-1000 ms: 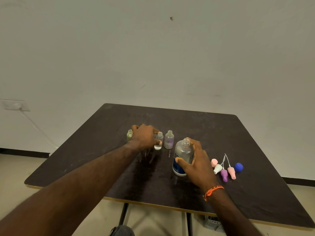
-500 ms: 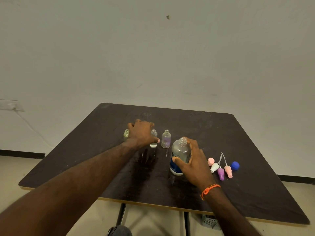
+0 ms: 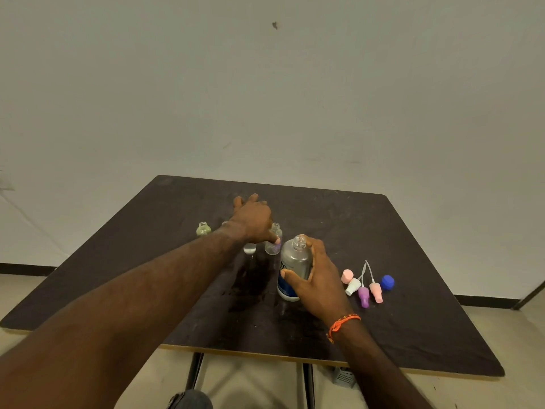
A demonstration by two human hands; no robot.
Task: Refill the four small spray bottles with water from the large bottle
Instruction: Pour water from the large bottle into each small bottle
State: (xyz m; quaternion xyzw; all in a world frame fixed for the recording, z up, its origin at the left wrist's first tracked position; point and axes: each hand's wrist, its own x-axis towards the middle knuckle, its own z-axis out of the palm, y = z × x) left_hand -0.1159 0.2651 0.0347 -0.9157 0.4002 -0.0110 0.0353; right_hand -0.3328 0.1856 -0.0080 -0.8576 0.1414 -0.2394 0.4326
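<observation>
A: From the head view, what surrounds the work?

B: A bare pale wall behind a dark table [image 3: 413,320] with a wet patch near its middle.

A: Where is the water?

B: The large bottle [image 3: 295,261] stands upright and uncapped, right of the wet patch. The right hand [image 3: 317,278] is wrapped around its side, an orange bracelet [image 3: 342,323] on the wrist.

A: And the small ones?

B: A greenish spray bottle [image 3: 203,229] stands alone at the left. The left hand [image 3: 253,219] covers the next two: only a rim of one and the watery base of another [image 3: 250,247] show. Whether that hand grips anything, I cannot tell. Its thumb touches the purple-tinted bottle [image 3: 274,242].

A: The tops?

B: Spray caps [image 3: 364,286] and a blue cap [image 3: 387,282] lie clustered right of the large bottle.
</observation>
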